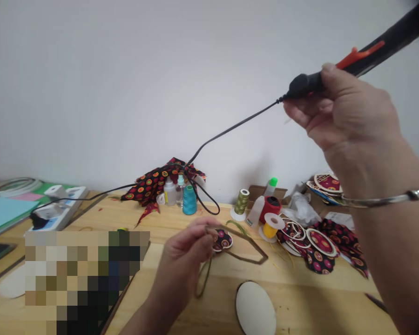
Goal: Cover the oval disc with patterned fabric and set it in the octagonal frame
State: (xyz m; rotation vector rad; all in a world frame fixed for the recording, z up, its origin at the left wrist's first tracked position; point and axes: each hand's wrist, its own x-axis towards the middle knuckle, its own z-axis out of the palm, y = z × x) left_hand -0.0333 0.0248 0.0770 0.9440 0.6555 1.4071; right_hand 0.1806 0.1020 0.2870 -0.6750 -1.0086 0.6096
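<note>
Corded black tool (403,37) with an orange lever (361,55) is held high at the upper right, in front of the pale wall (125,83) and well above the table. The right hand (359,111) grasps it near its cable end, the thumb on top just beside the lever and the fingers curled beneath; a metal bangle (387,200) circles that wrist. From the tool the black cable (237,124) slants down leftward, makes a hanging loop beside a teal cone of thread (189,201), and runs on to the white power strip (64,209) at the left.

Lower, over the wooden table (202,316), the left hand (186,256) pinches an olive-brown cord (263,258) between thumb and fingers, its bent loop sticking out to the right. A fabric-covered piece with a pale rim (224,239) shows at those fingertips; whether they grip it too, I cannot tell.

Patterned fabric (153,184) is heaped near the wall behind small bottles (169,191). Right of centre stand an olive thread spool (242,201), a red spool (267,211) and a yellow one (270,227), near patterned rounds (321,242). Below them lies a white oval disc (256,308).
</note>
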